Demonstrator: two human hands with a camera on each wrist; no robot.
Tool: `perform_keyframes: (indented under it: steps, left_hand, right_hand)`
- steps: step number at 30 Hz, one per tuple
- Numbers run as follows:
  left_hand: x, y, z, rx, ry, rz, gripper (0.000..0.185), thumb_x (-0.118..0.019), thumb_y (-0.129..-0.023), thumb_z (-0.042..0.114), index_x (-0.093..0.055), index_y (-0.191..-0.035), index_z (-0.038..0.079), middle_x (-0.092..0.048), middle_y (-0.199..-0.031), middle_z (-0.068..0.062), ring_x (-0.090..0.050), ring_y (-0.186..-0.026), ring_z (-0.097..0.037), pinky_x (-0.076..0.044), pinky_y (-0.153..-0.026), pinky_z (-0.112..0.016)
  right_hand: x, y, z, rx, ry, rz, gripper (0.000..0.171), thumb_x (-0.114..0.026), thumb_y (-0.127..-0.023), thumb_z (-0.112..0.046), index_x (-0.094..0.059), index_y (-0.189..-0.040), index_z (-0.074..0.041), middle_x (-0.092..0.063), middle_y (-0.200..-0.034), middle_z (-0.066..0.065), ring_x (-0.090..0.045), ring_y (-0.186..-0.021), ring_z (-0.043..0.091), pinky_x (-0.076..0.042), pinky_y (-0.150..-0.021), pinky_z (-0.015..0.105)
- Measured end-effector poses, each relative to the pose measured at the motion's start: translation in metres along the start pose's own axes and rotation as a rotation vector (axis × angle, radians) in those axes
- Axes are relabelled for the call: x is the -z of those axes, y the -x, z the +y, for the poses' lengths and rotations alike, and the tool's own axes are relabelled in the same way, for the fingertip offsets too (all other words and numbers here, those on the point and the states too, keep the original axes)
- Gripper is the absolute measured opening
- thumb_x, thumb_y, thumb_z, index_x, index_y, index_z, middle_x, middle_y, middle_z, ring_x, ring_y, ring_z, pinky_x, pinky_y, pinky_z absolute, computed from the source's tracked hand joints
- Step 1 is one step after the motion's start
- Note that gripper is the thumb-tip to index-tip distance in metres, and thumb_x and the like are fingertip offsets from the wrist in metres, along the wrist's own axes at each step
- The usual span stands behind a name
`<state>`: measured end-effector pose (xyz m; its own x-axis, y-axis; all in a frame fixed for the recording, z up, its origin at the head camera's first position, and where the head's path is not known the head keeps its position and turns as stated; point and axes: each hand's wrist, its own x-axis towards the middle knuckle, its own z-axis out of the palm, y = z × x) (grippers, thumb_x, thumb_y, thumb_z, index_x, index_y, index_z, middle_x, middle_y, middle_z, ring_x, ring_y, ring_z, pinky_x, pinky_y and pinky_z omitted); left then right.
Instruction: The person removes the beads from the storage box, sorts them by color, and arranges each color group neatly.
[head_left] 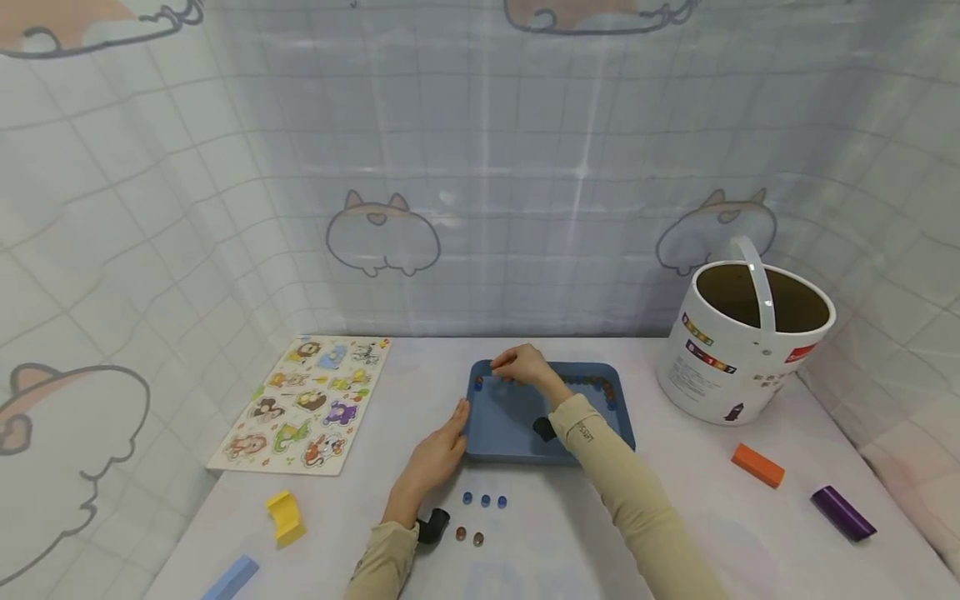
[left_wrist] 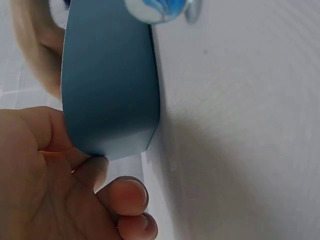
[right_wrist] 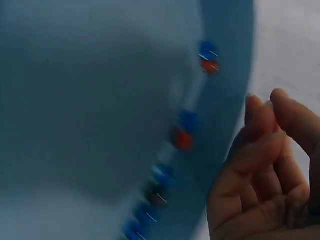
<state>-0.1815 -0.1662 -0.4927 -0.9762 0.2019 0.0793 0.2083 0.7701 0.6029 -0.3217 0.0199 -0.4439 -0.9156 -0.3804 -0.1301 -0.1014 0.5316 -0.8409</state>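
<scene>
White bucket stands right, puzzle board left — we see left hand gripping tray, right hand pinched — contents we cannot tell.

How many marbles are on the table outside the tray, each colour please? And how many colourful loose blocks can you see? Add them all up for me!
Blue marbles: 3
Brownish marbles: 2
Loose blocks: 4 (yellow, light blue, orange, purple)
Total in view: 9

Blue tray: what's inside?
Marbles along the far side and far corners. From the head view, the right hand and sleeve hide part of the inside.
</scene>
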Motion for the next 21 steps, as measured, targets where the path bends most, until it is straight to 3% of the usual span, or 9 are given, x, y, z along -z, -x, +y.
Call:
perform_keyframes:
  steps: [8,13,18,21]
  left_hand:
    - [0.0,-0.001,0.001,-0.008,0.006,-0.005,0.056,-0.044,-0.1,0.015,-0.027,-0.152,0.004,-0.025,-0.159,-0.01,-0.034,-0.143,-0.028,-0.034,-0.115,-0.048]
    - [-0.002,0.0,0.002,-0.013,-0.007,-0.002,0.056,-0.044,-0.1,0.015,-0.027,-0.152,0.005,-0.026,-0.159,-0.01,-0.036,-0.142,-0.029,-0.036,-0.113,-0.048]
    - [-0.002,0.001,0.001,-0.008,-0.028,0.024,0.055,-0.044,-0.1,0.015,-0.028,-0.152,0.005,-0.028,-0.158,-0.011,-0.039,-0.141,-0.028,-0.038,-0.111,-0.049]
    - [-0.002,0.001,0.0,-0.008,-0.025,0.027,0.055,-0.044,-0.1,0.015,-0.028,-0.152,0.005,-0.028,-0.158,-0.011,-0.038,-0.141,-0.029,-0.037,-0.112,-0.049]
  right_hand:
    - [-0.032,-0.011,0.01,-0.044,-0.076,0.105,0.019,-0.077,-0.08,-0.009,-0.076,-0.098,-0.004,-0.075,-0.094,0.011,-0.066,-0.069,0.015,-0.056,-0.063,0.023]
    - [-0.046,-0.013,0.01,-0.043,0.021,0.178,0.018,-0.082,-0.075,-0.009,-0.078,-0.092,-0.007,-0.076,-0.089,0.009,-0.066,-0.067,0.014,-0.056,-0.06,0.024]
    - [-0.058,-0.014,0.006,0.042,0.162,0.243,0.012,-0.082,-0.074,-0.011,-0.079,-0.085,-0.009,-0.076,-0.083,0.006,-0.067,-0.071,0.019,-0.055,-0.066,0.028]
    - [-0.057,-0.014,0.002,0.077,0.162,0.241,0.009,-0.08,-0.077,-0.011,-0.079,-0.085,-0.009,-0.076,-0.085,0.007,-0.068,-0.072,0.019,-0.056,-0.067,0.029]
